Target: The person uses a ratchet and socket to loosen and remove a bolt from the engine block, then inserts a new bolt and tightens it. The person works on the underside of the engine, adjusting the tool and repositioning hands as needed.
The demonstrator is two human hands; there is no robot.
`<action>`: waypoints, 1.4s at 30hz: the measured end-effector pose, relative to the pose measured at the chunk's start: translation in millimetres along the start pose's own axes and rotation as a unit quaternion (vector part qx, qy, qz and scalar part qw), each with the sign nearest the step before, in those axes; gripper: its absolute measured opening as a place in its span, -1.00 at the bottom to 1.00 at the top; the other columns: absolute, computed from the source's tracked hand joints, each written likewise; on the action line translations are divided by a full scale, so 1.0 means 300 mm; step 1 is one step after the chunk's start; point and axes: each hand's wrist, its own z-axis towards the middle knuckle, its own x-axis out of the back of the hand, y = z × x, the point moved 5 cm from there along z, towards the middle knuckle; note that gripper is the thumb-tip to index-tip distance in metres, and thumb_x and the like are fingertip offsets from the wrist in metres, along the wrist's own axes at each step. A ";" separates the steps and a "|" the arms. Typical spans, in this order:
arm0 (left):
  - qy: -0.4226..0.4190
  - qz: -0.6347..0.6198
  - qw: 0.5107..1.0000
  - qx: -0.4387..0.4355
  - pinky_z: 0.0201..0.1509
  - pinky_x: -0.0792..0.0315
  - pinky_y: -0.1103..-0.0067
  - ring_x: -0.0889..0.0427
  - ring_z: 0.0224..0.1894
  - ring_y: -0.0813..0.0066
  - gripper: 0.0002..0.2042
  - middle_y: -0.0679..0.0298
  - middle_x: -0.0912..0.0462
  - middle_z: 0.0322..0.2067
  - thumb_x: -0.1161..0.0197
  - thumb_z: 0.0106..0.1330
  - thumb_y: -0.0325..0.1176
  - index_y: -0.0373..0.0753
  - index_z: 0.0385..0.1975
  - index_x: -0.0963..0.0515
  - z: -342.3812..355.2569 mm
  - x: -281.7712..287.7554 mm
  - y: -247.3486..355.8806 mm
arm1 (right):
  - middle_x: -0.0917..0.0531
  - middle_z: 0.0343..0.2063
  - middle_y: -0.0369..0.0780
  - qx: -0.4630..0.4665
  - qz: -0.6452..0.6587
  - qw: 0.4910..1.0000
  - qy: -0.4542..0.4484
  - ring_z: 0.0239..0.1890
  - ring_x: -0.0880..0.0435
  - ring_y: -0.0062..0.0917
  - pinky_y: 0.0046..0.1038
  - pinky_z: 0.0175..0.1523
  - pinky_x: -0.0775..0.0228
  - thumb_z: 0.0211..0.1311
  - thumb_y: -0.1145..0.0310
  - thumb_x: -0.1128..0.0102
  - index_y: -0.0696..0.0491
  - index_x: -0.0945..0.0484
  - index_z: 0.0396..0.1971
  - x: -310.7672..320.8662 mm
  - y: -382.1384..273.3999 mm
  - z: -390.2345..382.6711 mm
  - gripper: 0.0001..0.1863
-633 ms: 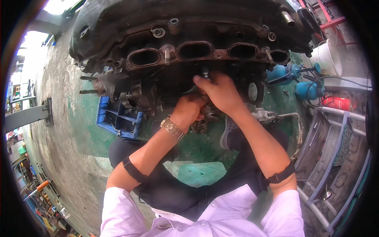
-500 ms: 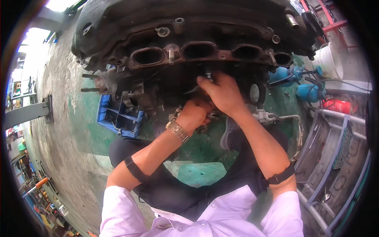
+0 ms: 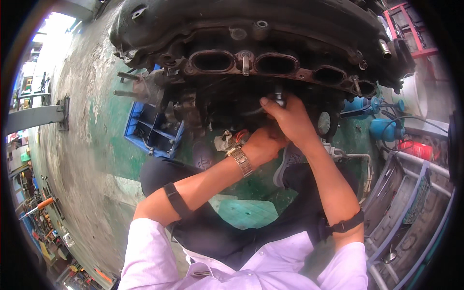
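Green workshop floor [image 3: 111, 121] is carrying a grimy engine [image 3: 251, 43]. Under its ports, the right hand [image 3: 287, 121] is clenching a metal tool [image 3: 279, 96]; the left hand [image 3: 258, 145] is bracing beside it, grip unclear. Fastener work is looking unfinished.

Tight pocket under the greasy dark metal engine block [image 3: 270, 43], filled by both hands [image 3: 285, 121]. Blocked left by protruding metal studs [image 3: 126, 76] and blue plastic crate [image 3: 150, 130]; right by blue canisters [image 3: 382, 128]. Open green floor [image 3: 241, 212] below.
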 end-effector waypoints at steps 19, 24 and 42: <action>0.223 -0.112 0.954 -0.167 -0.34 -0.49 0.60 -0.56 -0.35 0.58 -0.84 0.32 -0.58 -0.32 -0.14 0.20 -0.49 -0.25 -0.21 -0.49 0.074 0.160 -0.046 | -0.59 -0.22 -0.06 -0.091 0.436 0.890 -0.098 -0.23 -0.62 -0.26 -0.27 -0.11 -0.52 0.32 0.34 0.04 0.24 -0.39 -0.08 -0.045 0.022 0.007 -0.70; 0.239 -0.173 0.914 -0.278 -0.25 -0.40 0.62 -0.50 -0.33 0.59 -0.74 0.28 -0.53 -0.37 -0.24 0.16 -0.50 -0.39 -0.19 -0.39 -0.028 0.127 0.055 | -0.60 -0.22 -0.10 -0.096 0.422 0.897 -0.086 -0.24 -0.62 -0.38 -0.38 -0.11 -0.48 0.32 0.30 0.04 0.22 -0.44 -0.11 -0.050 0.032 0.014 -0.70; 0.286 0.182 0.814 -0.471 -0.13 -0.42 0.38 -0.49 -0.18 0.02 -0.72 0.01 -0.45 -0.18 -0.17 0.07 -0.59 -0.31 -0.17 -0.49 -0.085 0.045 0.257 | -0.65 -0.33 -0.14 0.292 -0.063 0.946 0.122 -0.28 -0.61 -0.49 -0.51 -0.17 -0.41 0.04 0.47 -0.24 0.22 -0.52 -0.20 0.116 -0.237 -0.174 -0.71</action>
